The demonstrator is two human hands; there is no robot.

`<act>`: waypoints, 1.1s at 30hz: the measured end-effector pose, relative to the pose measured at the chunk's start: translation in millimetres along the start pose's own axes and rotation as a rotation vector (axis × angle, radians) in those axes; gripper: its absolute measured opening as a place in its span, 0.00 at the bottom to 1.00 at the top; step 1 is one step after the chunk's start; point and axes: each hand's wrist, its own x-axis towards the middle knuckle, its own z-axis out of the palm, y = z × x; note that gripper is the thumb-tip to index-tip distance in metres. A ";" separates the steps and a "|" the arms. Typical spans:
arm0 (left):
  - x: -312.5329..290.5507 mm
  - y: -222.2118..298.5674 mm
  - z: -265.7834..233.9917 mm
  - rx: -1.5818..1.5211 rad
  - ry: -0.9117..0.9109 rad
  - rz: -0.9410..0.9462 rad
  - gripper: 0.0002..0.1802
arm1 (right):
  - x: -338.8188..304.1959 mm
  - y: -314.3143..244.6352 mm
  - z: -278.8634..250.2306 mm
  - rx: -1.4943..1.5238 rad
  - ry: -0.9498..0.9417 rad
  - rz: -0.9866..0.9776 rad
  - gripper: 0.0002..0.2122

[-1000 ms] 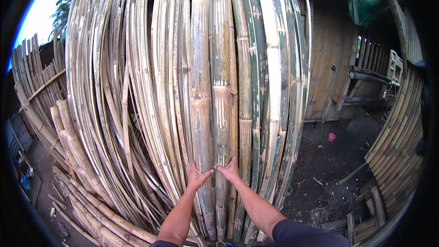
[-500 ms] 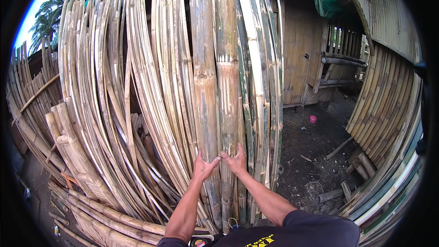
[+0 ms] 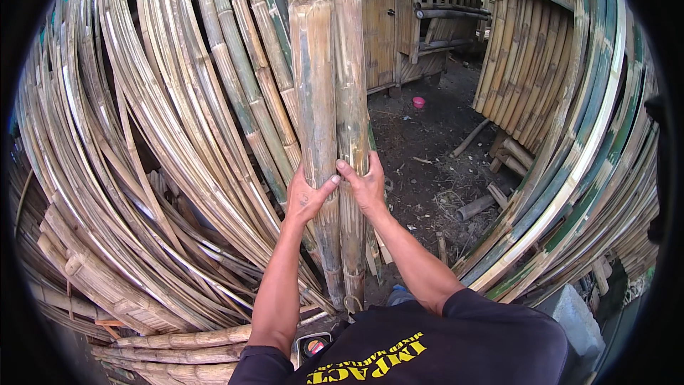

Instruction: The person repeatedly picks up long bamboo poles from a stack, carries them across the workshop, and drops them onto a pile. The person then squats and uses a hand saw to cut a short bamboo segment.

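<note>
Two thick upright bamboo poles stand side by side right in front of me. My left hand [image 3: 308, 196] wraps around the left bamboo pole [image 3: 313, 85], thumb across its front. My right hand [image 3: 365, 184] grips the right bamboo pole [image 3: 350, 78] at about the same height. Both poles are weathered, brown-green, with clear nodes, and their lower ends rest on the ground near my feet. My forearms reach up from the lower edge.
A dense stack of leaning bamboo poles [image 3: 164, 142] fills the left. More split bamboo [image 3: 570, 171] leans at the right. Behind lies dark dirt ground [image 3: 427, 157] with cut offcuts, a small pink object [image 3: 418, 102] and a bamboo-walled hut [image 3: 388, 21].
The view has swung right, showing more of the yard and hut. The two poles in my hands now stand apart from the stack on the left.
</note>
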 end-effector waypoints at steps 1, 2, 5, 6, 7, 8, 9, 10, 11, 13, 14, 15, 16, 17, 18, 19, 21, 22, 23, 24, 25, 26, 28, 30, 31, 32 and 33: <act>4.4 3.0 6.2 -0.021 -0.026 0.002 0.45 | 2.4 -2.0 -9.3 0.011 0.007 0.008 0.29; 8.9 5.3 12.0 -0.029 -0.063 -0.019 0.45 | 4.1 -2.3 -17.1 0.030 0.018 -0.016 0.28; 18.7 4.6 27.5 -0.078 -0.168 -0.056 0.43 | 7.2 3.8 -38.2 0.180 -0.001 0.090 0.29; 19.9 1.3 32.5 -0.112 -0.188 -0.074 0.43 | 6.2 7.7 -43.7 0.264 -0.031 0.112 0.29; 20.0 -3.7 37.7 -0.070 -0.191 -0.071 0.41 | 4.1 14.2 -46.1 0.257 -0.014 0.123 0.30; 18.5 -10.8 43.2 -0.053 -0.188 -0.076 0.40 | 0.6 20.3 -49.7 0.234 0.013 0.170 0.30; 15.7 -19.7 49.1 -0.032 -0.183 -0.088 0.40 | -4.4 29.3 -49.9 0.210 0.041 0.199 0.30; 12.0 -30.2 55.2 -0.001 -0.180 -0.101 0.40 | -10.3 37.5 -51.6 0.174 0.079 0.241 0.30; 7.9 -41.7 61.6 -0.069 -0.198 -0.148 0.41 | -16.5 47.4 -53.4 0.211 0.071 0.284 0.31; -1.1 -63.7 74.0 -0.104 -0.221 -0.165 0.41 | -30.8 67.3 -57.5 0.254 0.100 0.318 0.33; -5.2 -72.7 79.8 -0.091 -0.232 -0.207 0.41 | -38.2 77.6 -59.4 0.271 0.117 0.369 0.33; -8.5 -80.2 85.6 -0.068 -0.261 -0.252 0.41 | -44.1 87.1 -63.5 0.276 0.143 0.366 0.33; -10.4 -86.2 91.6 -0.075 -0.287 -0.251 0.40 | -49.1 96.8 -67.5 0.272 0.161 0.392 0.33; -10.6 -91.1 98.1 -0.068 -0.315 -0.266 0.40 | -52.0 105.7 -71.9 0.285 0.178 0.408 0.33; -8.8 -95.3 105.3 -0.057 -0.342 -0.274 0.39 | -52.2 114.3 -77.4 0.294 0.192 0.454 0.34; -5.0 -99.3 113.4 0.000 -0.356 -0.300 0.38 | -50.3 122.4 -82.8 0.321 0.208 0.493 0.35; 8.8 -107.9 132.9 -0.048 -0.397 -0.331 0.38 | -37.5 137.7 -95.8 0.385 0.238 0.553 0.35; 19.0 -113.1 144.4 -0.043 -0.412 -0.356 0.38 | -27.7 145.3 -101.5 0.395 0.258 0.577 0.35; 31.0 -119.1 157.1 -0.045 -0.428 -0.337 0.39 | -15.3 153.8 -110.1 0.405 0.275 0.594 0.34; 44.6 -126.0 170.9 -0.057 -0.441 -0.339 0.39 | -1.1 162.4 -118.7 0.415 0.288 0.612 0.34; 59.3 -133.9 185.8 -0.039 -0.457 -0.354 0.38 | 15.0 173.5 -127.0 0.410 0.276 0.632 0.32; 74.7 -142.5 201.8 -0.001 -0.456 -0.373 0.38 | 31.4 185.6 -137.3 0.402 0.290 0.635 0.32; 107.7 -161.2 237.8 -0.014 -0.487 -0.388 0.40 | 68.8 216.3 -158.1 0.439 0.285 0.629 0.31; 144.4 -180.5 279.0 -0.009 -0.489 -0.395 0.42 | 106.9 252.2 -180.0 0.480 0.298 0.634 0.29; 164.9 -190.0 301.5 0.050 -0.481 -0.409 0.42 | 128.7 271.3 -193.7 0.486 0.300 0.645 0.29; 187.4 -198.9 325.0 0.023 -0.517 -0.431 0.43 | 154.0 290.6 -209.9 0.497 0.316 0.676 0.28; 212.6 -206.5 349.2 0.002 -0.543 -0.452 0.44 | 181.8 308.9 -225.5 0.510 0.314 0.718 0.30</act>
